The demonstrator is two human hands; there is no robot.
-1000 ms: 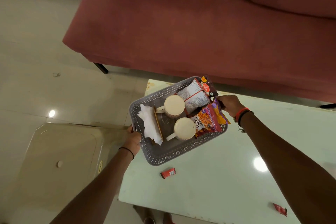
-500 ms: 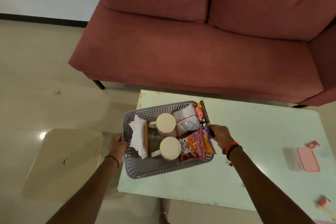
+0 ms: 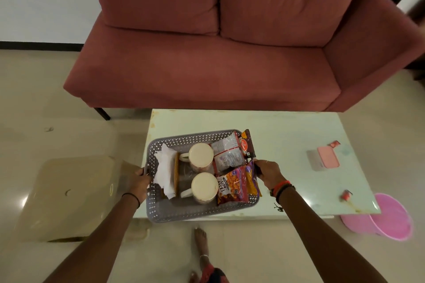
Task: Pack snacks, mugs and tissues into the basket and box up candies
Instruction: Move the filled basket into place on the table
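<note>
A grey perforated basket [image 3: 184, 212] is held over the front left part of the pale table [image 3: 282, 131]. My left hand [image 3: 138, 179] grips its left rim and my right hand [image 3: 268, 173] grips its right rim. Inside lie white tissues [image 3: 164, 167] at the left, two cream mugs [image 3: 201, 156] [image 3: 204, 187] in the middle and snack packets [image 3: 232, 187] at the right. A pink candy box [image 3: 327, 156] sits on the table's right side, with a red candy [image 3: 333, 144] beside it and another candy [image 3: 346, 195] near the front right edge.
A red sofa [image 3: 207, 71] stands behind the table. A low glass side table [image 3: 66, 195] is on the left. A pink bucket [image 3: 388, 216] sits on the floor at the right front corner. My bare foot [image 3: 201, 239] shows below the basket.
The view has pulled back and tilted up, showing the whole sofa and table. The basket, still in both hands, has moved toward the table's front edge and now overhangs it.
</note>
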